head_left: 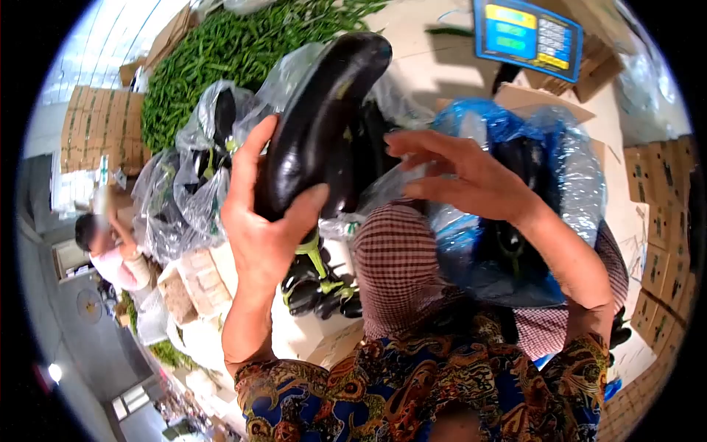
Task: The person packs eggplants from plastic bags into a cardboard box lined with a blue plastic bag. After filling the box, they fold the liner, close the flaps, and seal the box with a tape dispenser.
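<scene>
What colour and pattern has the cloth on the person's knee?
The knee cloth is dark reddish-brown and pale, checked; the head view shows it.

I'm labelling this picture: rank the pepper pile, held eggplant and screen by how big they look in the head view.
1. Pepper pile
2. Eggplant, probably helped by nearness to the camera
3. Screen

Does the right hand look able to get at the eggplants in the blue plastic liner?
Probably yes: the right hand seems empty, its forearm crosses over the open blue liner, and no plastic seems to cover the eggplants there.
</scene>
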The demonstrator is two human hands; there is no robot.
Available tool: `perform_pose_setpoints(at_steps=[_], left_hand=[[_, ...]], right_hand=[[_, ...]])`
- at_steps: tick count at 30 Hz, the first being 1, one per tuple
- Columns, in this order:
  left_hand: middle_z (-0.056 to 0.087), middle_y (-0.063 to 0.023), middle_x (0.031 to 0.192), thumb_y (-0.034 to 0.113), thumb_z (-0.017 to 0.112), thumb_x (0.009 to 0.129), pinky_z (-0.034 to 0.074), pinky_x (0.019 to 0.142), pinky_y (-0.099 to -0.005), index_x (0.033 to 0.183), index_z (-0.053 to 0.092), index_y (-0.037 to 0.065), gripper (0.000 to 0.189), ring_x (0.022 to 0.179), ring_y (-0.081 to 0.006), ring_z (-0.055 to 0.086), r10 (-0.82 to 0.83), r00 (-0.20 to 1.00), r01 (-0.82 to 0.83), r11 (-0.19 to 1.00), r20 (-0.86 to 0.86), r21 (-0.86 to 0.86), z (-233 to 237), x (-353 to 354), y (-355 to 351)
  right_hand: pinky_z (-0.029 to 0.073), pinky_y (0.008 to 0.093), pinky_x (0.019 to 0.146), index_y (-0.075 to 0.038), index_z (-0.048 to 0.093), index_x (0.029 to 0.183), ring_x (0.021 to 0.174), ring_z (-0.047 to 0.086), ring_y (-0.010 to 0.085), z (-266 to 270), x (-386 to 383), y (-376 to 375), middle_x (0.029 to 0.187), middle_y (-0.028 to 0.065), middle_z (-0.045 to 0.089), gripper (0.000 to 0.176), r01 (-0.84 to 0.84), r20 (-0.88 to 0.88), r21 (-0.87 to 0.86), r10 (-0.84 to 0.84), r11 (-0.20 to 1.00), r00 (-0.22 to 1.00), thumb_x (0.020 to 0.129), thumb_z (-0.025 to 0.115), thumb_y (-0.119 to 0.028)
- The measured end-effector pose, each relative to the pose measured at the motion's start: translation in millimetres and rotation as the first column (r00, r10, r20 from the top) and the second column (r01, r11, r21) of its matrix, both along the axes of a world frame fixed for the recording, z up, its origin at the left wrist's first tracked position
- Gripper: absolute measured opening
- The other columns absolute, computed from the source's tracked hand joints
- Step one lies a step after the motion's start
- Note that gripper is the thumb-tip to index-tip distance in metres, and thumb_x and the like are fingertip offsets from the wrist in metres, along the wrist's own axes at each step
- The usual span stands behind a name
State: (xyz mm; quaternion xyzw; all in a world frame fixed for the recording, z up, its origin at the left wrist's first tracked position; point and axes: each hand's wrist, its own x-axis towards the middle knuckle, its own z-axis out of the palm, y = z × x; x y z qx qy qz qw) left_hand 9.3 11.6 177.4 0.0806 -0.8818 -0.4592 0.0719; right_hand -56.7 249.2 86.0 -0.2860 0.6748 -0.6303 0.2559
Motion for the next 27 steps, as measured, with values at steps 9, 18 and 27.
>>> perform_pose_setpoints(at_steps=[9, 18, 27], left_hand=[[0.046, -0.0204, 0.137, 0.013, 0.078, 0.074, 0.044, 0.098, -0.0405, 0.142, 0.036, -0.001, 0.081, 0.122, -0.0340, 0.050, -0.480, 0.832, 0.467, 0.877, -0.279, -0.116, -2.4, -20.8, 100.0], [0.048, -0.0174, 0.137, 0.022, 0.074, 0.081, 0.047, 0.096, -0.0382, 0.141, 0.037, -0.002, 0.075, 0.121, -0.0267, 0.052, -0.631, 0.775, 0.574, 0.691, -0.020, 0.440, -34.6, -42.3, 147.4], [0.058, -0.0068, 0.112, 0.016, 0.080, 0.075, 0.048, 0.089, -0.0305, 0.133, 0.040, -0.001, 0.073, 0.103, -0.0148, 0.057, -0.634, 0.737, 0.671, 0.646, -0.234, 0.364, -77.4, -54.0, 179.4]], right_hand=[[0.046, 0.0368, 0.098, -0.002, 0.050, 0.129, 0.111, 0.059, 0.0204, 42.6, -8.7, 38.3, 0.120, 0.0094, 0.060, 0.038, 0.471, 0.600, -0.669, 0.044, 0.575, 0.799, 0.093, 0.058, -0.011], [0.045, 0.0378, 0.101, 0.001, 0.047, 0.132, 0.111, 0.059, 0.0230, 19.9, 21.8, 131.0, 0.119, 0.0115, 0.061, 0.052, 0.469, 0.591, -0.624, -0.017, 0.625, 0.807, 0.083, 0.064, -0.002], [0.040, 0.0346, 0.105, -0.003, 0.036, 0.142, 0.120, 0.051, 0.0206, 22.0, 37.6, 115.4, 0.131, 0.0097, 0.052, 0.059, 0.550, 0.500, -0.499, -0.295, 0.670, 0.814, 0.091, 0.062, -0.019]])
